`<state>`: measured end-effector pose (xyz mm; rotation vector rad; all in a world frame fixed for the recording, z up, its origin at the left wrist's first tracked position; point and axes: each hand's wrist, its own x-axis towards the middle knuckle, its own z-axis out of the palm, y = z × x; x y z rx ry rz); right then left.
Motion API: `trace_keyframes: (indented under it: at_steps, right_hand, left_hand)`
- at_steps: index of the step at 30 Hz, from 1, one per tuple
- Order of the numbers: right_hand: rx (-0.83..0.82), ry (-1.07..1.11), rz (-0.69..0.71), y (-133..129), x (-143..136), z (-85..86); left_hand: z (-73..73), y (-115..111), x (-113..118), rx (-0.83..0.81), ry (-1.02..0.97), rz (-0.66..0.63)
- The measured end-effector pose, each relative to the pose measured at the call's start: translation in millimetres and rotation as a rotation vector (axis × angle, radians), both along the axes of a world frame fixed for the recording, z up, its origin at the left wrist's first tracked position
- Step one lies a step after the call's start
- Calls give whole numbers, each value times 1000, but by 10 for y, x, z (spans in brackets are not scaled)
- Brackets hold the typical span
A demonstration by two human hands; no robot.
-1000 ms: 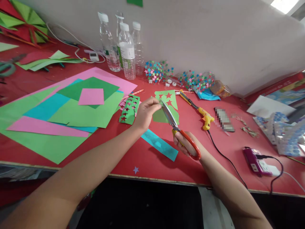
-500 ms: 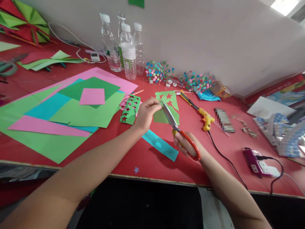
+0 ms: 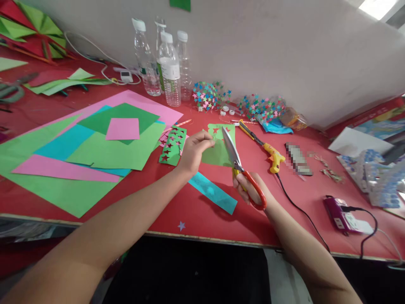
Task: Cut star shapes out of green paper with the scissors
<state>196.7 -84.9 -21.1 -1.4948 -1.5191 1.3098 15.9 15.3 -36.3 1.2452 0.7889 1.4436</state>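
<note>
My left hand (image 3: 195, 152) is in a pinch above the red table, with thumb and forefinger together; whether anything small is between them I cannot make out. In my right hand (image 3: 248, 190) are scissors (image 3: 231, 146) with red and yellow handles, blades pointing up and to the left, a short way right of my left fingertips. Behind the blades lies a light green sheet (image 3: 211, 157) with star-shaped holes. A darker green piece with star cut-outs (image 3: 173, 145) rests left of my left hand. Below both hands is a blue paper strip (image 3: 215, 195).
Coloured paper sheets (image 3: 104, 145) spread over the left side. Plastic bottles (image 3: 171, 74) and star-covered balls (image 3: 207, 95) stand along the wall. On the right are a yellow glue gun (image 3: 274, 157) with its cord and a purple power strip (image 3: 340, 215). A small star (image 3: 181, 226) lies near the front edge.
The scissors have moved right, away from my left fingertips, and their blades now stand more upright. My left hand keeps its pinch in nearly the same place.
</note>
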Motion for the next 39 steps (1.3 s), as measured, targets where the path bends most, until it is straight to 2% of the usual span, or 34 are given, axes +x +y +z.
trace_keyframes:
  at_steps: [7, 11, 14, 17, 20, 22, 24, 27, 31, 35, 39]
  right_hand:
    - [237, 19, -331, 120, 66, -59]
    - [231, 131, -352, 206, 123, -95]
    - [187, 256, -425, 248, 125, -139]
    - [161, 324, -493, 286, 124, -167]
    - [190, 398, -568, 349, 200, -168]
    - [234, 477, -649, 409, 311, -157]
    - [282, 569, -721, 474, 444, -141]
    - [306, 700, -765, 553, 596, -129]
    - [253, 810, -752, 584, 597, -153]
    - [200, 870, -693, 551, 505, -171]
    - [196, 901, -674, 523, 490, -161]
  left_hand:
    - [-74, -52, 104, -143, -67, -138]
    - [-112, -128, 176, -229, -100, -223]
    - [-154, -169, 226, -275, -112, -247]
    - [-211, -166, 248, -265, -42, -252]
    - [-238, -92, 201, -157, 98, -232]
    - [-224, -16, 138, -55, 184, -151]
    - [-203, 51, 83, 59, 358, -68]
    - [-226, 97, 79, 128, 628, -112]
    - [-357, 118, 226, 300, 952, -189]
    - [-421, 223, 383, 507, 1155, -218]
    - [-386, 329, 384, 585, 1299, -231]
